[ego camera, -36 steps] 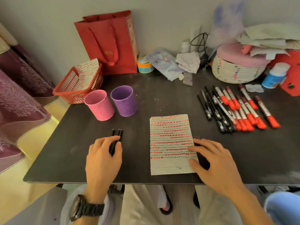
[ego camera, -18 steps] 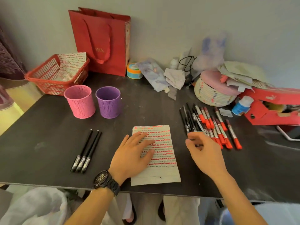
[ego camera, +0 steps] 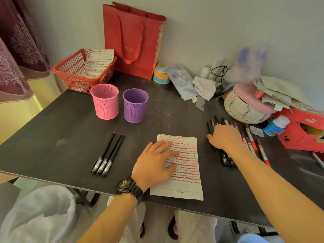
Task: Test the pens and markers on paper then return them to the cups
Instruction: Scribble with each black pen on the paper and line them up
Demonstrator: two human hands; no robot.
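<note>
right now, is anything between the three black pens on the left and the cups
Nothing visible does. The three black pens lie on bare table in front of the upright pink cup and purple cup. The left hand rests flat on the paper, off to one side.

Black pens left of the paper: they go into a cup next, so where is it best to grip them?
Pinch the mid-barrels from above, fingers closing across the bundle. The pens lie flat, parallel and touching, so one grasp probably takes all three; the left hand, on the paper, is nearest.
</note>
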